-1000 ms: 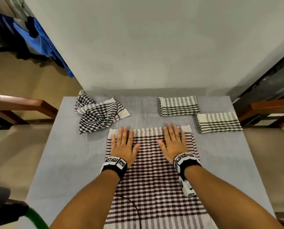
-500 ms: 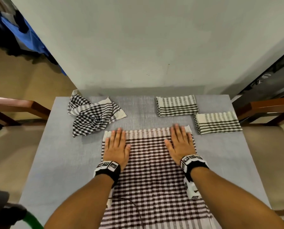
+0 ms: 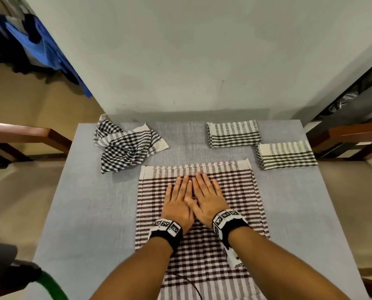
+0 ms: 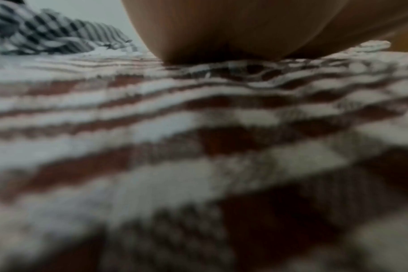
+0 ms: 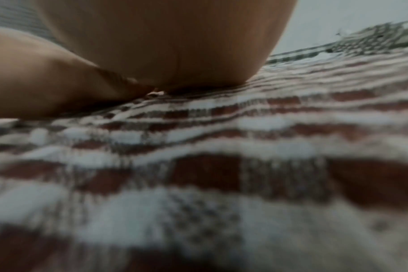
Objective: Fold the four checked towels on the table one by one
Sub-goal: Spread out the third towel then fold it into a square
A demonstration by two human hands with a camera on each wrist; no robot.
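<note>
Both hands, left (image 3: 179, 204) and right (image 3: 206, 199), lie flat and released, side by side at the middle of the brown-and-white checked cotton towel (image 3: 241, 191), spread lower centre on the grey table (image 3: 89, 208), long axis running bottom to top of the frame.

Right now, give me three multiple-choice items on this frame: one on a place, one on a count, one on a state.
1. Where is the crumpled black-checked towel?
A. far left of the table
B. far right
C. under the hands

2. How many folded towels lie at the far right?
A. one
B. two
C. four

3. How does the left hand meet the brown-checked towel?
A. pinching a corner
B. lifted clear
C. flat on it

Key: 1 A, it lies by the far-left edge. 2 B, one folded towel and another. 3 C, fingers straight, beside the right hand.
</note>
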